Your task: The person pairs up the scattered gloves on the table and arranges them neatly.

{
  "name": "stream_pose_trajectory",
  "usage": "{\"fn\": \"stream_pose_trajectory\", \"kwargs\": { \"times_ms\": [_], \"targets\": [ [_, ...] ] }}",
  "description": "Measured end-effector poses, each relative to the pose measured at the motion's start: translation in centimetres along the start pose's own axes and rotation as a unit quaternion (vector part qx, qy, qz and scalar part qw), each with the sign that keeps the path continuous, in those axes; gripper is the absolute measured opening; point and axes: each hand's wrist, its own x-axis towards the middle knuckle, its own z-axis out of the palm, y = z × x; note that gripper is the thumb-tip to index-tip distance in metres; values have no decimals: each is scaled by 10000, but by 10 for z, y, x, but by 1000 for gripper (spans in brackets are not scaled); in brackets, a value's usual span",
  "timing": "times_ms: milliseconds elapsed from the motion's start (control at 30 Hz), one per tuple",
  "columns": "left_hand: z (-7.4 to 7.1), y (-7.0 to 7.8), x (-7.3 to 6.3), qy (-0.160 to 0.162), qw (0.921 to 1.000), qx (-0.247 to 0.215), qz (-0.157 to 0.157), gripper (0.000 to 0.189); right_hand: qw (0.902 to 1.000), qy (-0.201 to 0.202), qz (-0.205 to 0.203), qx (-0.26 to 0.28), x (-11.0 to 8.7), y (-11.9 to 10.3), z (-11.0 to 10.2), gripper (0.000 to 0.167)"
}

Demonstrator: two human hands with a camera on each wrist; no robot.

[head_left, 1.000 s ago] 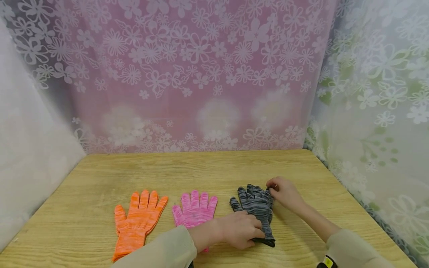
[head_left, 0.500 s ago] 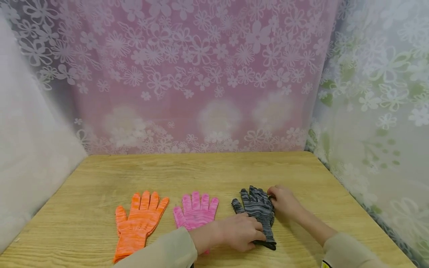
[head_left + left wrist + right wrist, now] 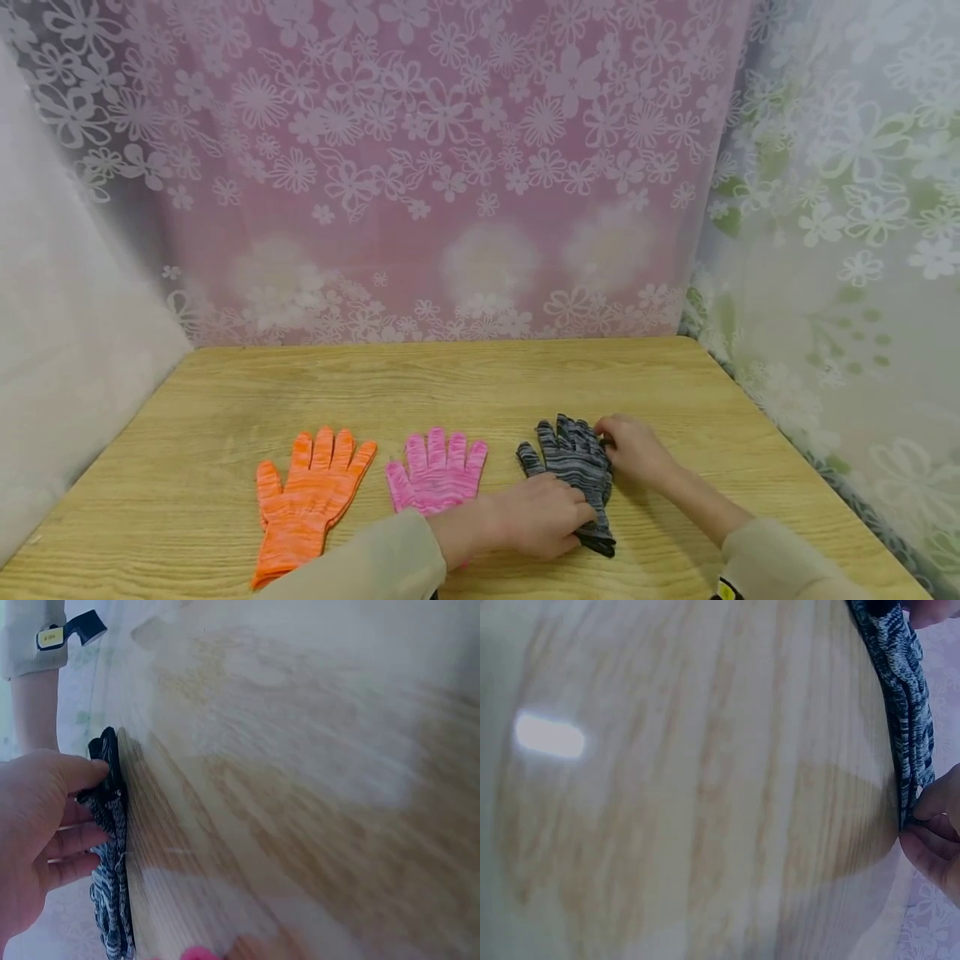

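Note:
A grey-and-black striped knit glove (image 3: pixel 573 458) lies on the wooden table, fingers pointing away. My left hand (image 3: pixel 543 517) is over its lower part, thumb at the black cuff (image 3: pixel 105 750) and fingertips on the knit. The left wrist view shows a fold of the cuff between thumb and forefinger. At the glove's far right edge, my right hand (image 3: pixel 637 450) pinches the glove's side; the right wrist view shows thumb and forefinger together on the fabric. A pink glove (image 3: pixel 437 471) lies partly beneath my left forearm. Farther left is an orange glove (image 3: pixel 307 500), its cuff partly behind my sleeve.
The wooden table (image 3: pixel 420 379) reaches back to a pink flowered curtain (image 3: pixel 450 167). A white sheet (image 3: pixel 75 317) hangs on the left, and a pale flowered curtain (image 3: pixel 840 292) borders the right side.
My right hand has moved slightly toward me along the grey glove's edge, still pinching it. My left hand stays near the cuff, and the orange and pink gloves lie as before.

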Motion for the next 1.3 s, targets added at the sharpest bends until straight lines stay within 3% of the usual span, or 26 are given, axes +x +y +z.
{"fn": "stream_pose_trajectory", "kwargs": {
  "times_ms": [100,267,433,533,733,933,1033,1100,1167,1300],
  "targets": [
    [1,2,3,174,9997,149,-124,10,9997,145,-197,-16,0,0,-1,20],
    [0,5,3,579,9974,367,-232,8,9986,230,-466,17,-1,0,-1,22],
    [2,6,-1,1051,9908,849,-79,6,9988,163,-447,109,-1,1,-2,24],
    [4,6,-4,939,9909,963,62,8,9990,105,-414,151,-1,1,-2,24],
    [5,6,-5,459,9968,624,187,10,9988,14,-460,159,-1,2,-2,21],
    [6,7,-6,452,9971,532,292,10,9991,-168,-375,76,-1,2,-7,18],
    [7,8,-7,475,9970,523,325,9,9986,-192,-435,-214,-2,0,-11,18],
    [7,9,-7,425,9974,486,327,9,9970,-138,-657,-376,-4,-2,-17,20],
    [7,9,-7,354,9979,428,327,10,9923,-60,-1151,-451,-4,-4,-23,21],
    [6,10,-6,321,9982,452,240,11,9712,-274,-2333,-400,-3,-8,-31,22]
  ]
}}
